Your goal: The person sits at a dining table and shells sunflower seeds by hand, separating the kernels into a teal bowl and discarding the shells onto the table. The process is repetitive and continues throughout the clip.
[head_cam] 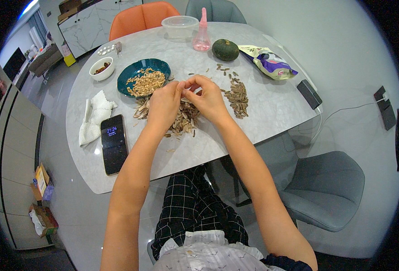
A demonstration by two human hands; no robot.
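My left hand [165, 103] and my right hand [206, 96] meet above a heap of sunflower seed shells [186, 118] on the table. Thumbs and forefingers are pinched together at the tips; whatever may be between them is too small and hidden to make out. Beyond my left hand, a dark teal dish [125, 76] holds pale shelled kernels [147, 81]. To the right of my right hand lies a pile of whole striped sunflower seeds [238, 98], with several strays scattered behind it. Part of the shell heap is covered by my hands.
On the marble-look table [213, 145] lie a smartphone [114, 145], a crumpled white cloth [96, 117] and a white bowl [102, 69] of dark bits. Farther back are a lidded plastic tub [180, 28], a pink spray bottle [202, 37], a green squash [225, 50], a snack bag [270, 62] and a black power strip [309, 94].
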